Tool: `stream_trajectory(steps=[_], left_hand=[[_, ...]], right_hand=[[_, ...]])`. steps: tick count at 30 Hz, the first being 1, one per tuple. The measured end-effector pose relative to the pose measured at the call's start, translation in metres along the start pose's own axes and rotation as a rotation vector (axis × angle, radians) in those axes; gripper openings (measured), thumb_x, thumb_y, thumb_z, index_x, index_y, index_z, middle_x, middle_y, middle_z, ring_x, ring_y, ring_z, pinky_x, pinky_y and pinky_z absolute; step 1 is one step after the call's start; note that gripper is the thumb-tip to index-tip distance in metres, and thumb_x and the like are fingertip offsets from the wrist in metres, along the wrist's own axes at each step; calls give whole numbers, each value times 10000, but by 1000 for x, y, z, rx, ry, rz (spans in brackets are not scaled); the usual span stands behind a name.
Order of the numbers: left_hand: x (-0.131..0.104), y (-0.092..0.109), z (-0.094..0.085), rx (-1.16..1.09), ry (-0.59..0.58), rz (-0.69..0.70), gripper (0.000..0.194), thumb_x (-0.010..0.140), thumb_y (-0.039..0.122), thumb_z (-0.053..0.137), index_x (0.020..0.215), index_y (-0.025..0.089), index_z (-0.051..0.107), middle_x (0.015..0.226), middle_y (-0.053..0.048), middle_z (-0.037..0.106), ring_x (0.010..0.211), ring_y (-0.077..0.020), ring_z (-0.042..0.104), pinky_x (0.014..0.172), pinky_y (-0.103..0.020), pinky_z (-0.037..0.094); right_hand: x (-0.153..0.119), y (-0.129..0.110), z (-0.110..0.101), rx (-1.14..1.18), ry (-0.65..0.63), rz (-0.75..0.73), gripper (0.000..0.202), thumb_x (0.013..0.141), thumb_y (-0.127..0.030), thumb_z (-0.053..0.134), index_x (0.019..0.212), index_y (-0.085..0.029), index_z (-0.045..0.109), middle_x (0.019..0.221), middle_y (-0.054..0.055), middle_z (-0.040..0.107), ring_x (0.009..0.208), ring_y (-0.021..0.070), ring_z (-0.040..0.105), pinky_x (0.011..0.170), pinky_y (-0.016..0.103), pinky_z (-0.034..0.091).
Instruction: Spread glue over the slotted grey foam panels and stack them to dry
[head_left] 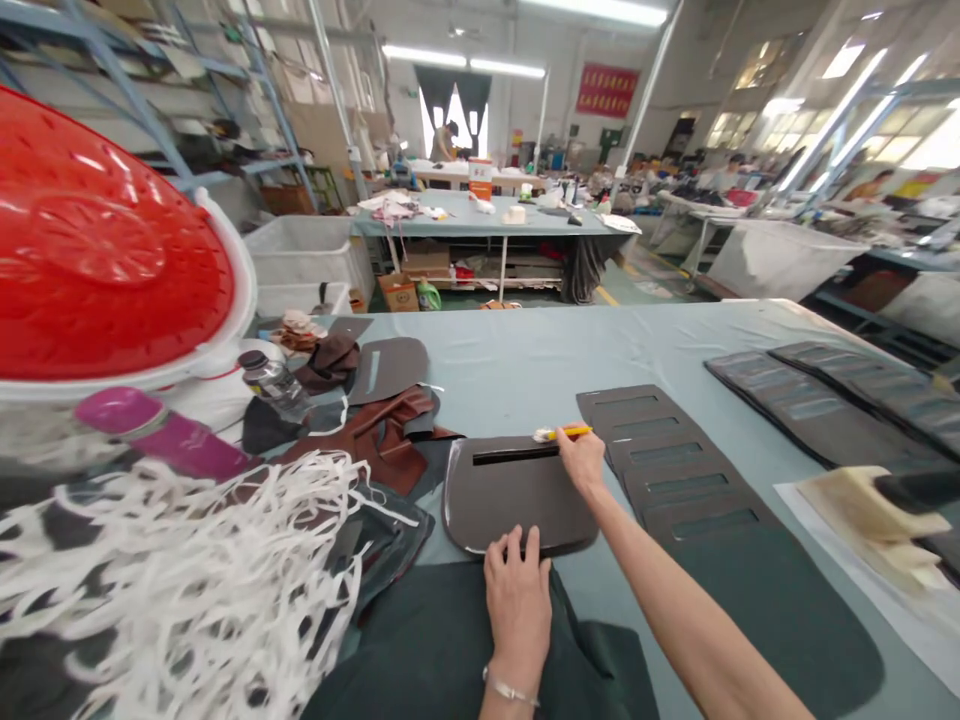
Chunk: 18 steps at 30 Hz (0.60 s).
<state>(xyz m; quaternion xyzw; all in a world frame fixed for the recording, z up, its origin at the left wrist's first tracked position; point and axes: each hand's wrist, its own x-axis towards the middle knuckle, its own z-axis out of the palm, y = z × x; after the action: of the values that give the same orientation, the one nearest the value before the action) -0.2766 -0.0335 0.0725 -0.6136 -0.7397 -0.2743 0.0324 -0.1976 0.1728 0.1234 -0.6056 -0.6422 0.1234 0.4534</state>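
My right hand (583,462) is closed around the yellow handle of a small brush (574,431). Its pale bristles are at the far edge of a dark grey panel (517,500) with rounded near corners and a long black slot. A wet-looking shine runs along the panel's left edge. My left hand (517,595) lies with its fingers stretched out, their tips on the panel's near edge. Under that hand is dark green material (420,640). Right of the panel lies an overlapping row of slotted dark panels (667,450).
White strips (202,590) heap at the left, near a purple bottle (165,430), a clear bottle (274,383) and brown scraps (394,430). A large red, white-rimmed object (112,240) looms upper left. More slotted panels (795,400) and a cream block (862,510) are at right.
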Motion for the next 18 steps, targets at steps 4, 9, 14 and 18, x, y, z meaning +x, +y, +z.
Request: stream_trajectory(steps=[4,9,14,18], left_hand=[[0,2,0,38,-12,34,360,889,281,454,1234,242,550,1216,-90,534,1057,-254,448,935,-466,411],[1,4,0,84,-32,67,378,896,290,434,1256,236,535,1232,-95,524,1045,-263,443,905,-450,420],[-2,6,1,39,-34,51,385,886,304,450,1256,240,537,1224,-100,530,1037,-274,454,888,-454,421],[7,-8,-11,-196,-105,6,347,896,345,435,1197,242,572,1210,-86,561,1071,-245,493,939,-435,411]], right_hand=[[24,45,-47,-73,127,67,360,794,-488,482,795,-170,650,710,84,692,677,213,640,715,305,437],[-7,59,-71,-73,70,86,343,805,-488,475,740,-187,626,637,54,663,627,195,623,665,278,431],[-86,68,-118,-139,91,96,283,799,-441,516,656,-205,578,559,7,610,530,159,572,573,248,386],[-131,35,-126,-76,114,40,256,813,-391,540,643,-200,556,538,-13,569,497,131,527,558,237,380]])
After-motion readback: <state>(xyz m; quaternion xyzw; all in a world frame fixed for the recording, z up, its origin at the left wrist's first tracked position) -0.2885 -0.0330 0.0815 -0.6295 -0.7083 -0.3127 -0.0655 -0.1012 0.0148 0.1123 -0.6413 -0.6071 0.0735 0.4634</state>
